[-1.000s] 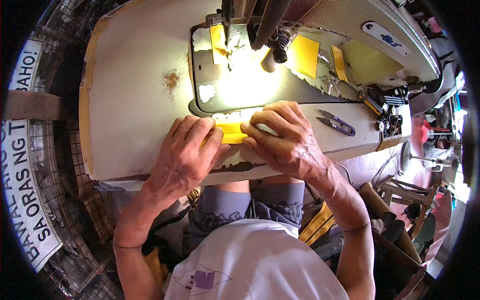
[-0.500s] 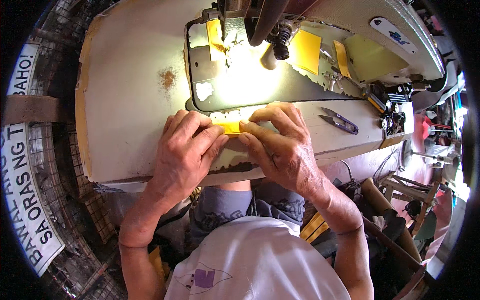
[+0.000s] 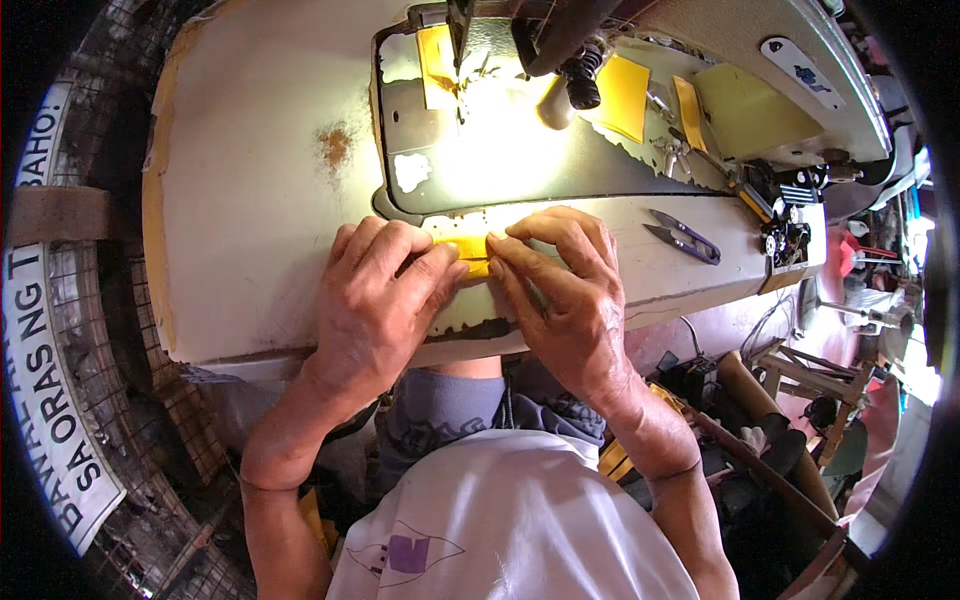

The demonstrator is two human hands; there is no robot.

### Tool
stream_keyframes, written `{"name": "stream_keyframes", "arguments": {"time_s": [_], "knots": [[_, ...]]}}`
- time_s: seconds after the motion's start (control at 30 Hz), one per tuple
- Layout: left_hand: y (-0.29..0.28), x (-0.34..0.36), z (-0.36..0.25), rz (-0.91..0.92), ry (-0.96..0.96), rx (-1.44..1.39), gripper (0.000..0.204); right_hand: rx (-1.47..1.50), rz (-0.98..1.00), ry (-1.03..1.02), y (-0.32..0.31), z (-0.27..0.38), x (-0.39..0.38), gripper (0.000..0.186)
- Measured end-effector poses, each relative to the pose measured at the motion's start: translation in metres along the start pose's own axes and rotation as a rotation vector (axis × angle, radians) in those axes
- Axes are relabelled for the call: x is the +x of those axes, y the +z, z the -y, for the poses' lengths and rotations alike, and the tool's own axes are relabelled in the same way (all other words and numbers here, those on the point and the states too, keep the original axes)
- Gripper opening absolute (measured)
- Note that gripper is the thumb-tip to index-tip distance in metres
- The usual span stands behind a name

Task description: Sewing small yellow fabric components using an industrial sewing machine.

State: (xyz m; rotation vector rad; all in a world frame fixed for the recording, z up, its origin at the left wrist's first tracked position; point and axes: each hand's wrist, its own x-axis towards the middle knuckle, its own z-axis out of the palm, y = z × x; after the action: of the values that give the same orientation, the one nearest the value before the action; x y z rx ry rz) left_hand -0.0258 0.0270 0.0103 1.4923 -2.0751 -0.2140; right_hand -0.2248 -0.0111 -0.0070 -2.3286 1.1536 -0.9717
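Between my two hands lies a small folded yellow piece (image 3: pixel 471 248), which looks like fabric or thin leather, at the table's near edge. My left hand (image 3: pixel 375 285) pinches its left end, with thumb and forefinger closed. The right end is gripped by my right hand (image 3: pixel 565 285), thumb and forefinger pressed together. A fold runs along the piece, and its ends are hidden under my fingertips. Just beyond it is the dark bed plate (image 3: pixel 410 125) of a sewing machine, lit by a bright lamp. Another yellow piece (image 3: pixel 436 65) lies on the plate by the needle area.
Thread snips (image 3: pixel 685 238) lie right of my hands. Yellow pieces (image 3: pixel 622 97) and small metal parts (image 3: pixel 672 155) rest under the machine arm (image 3: pixel 760 50). A screwdriver (image 3: pixel 748 198) sits near the black mechanism at the table's right end. Wire mesh (image 3: pixel 185 425) stands at the left.
The yellow piece now shows a raised fold along its near edge, and my fingertips have shifted slightly on it. The view has moved a little.
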Motion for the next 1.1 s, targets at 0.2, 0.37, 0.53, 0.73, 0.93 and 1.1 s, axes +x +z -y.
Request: {"name": "stream_keyframes", "arguments": {"time_s": [0.2,0.37,0.53,0.73,0.93,1.1], "knots": [[-0.004,0.004,0.003,0.009,0.05,-0.041,0.022,-0.033,-0.04,-0.035,0.005,-0.003,-0.001,0.024],[-0.001,0.005,0.005,-0.02,0.064,-0.031,0.02,-0.037,-0.029,-0.034,0.003,-0.001,-0.001,0.024],[-0.005,0.008,0.003,0.04,0.064,-0.008,0.02,-0.042,-0.004,-0.045,0.0,0.0,-0.001,0.027],[-0.007,0.01,0.007,0.093,0.074,-0.037,0.019,-0.037,-0.004,-0.024,0.0,0.001,0.0,0.027],[-0.006,0.007,0.011,0.085,0.092,-0.054,0.022,-0.037,-0.024,-0.011,0.003,0.001,-0.001,0.027],[-0.01,0.01,0.012,0.111,0.181,-0.04,0.031,-0.041,-0.031,-0.006,0.005,0.001,0.0,0.029]]}}
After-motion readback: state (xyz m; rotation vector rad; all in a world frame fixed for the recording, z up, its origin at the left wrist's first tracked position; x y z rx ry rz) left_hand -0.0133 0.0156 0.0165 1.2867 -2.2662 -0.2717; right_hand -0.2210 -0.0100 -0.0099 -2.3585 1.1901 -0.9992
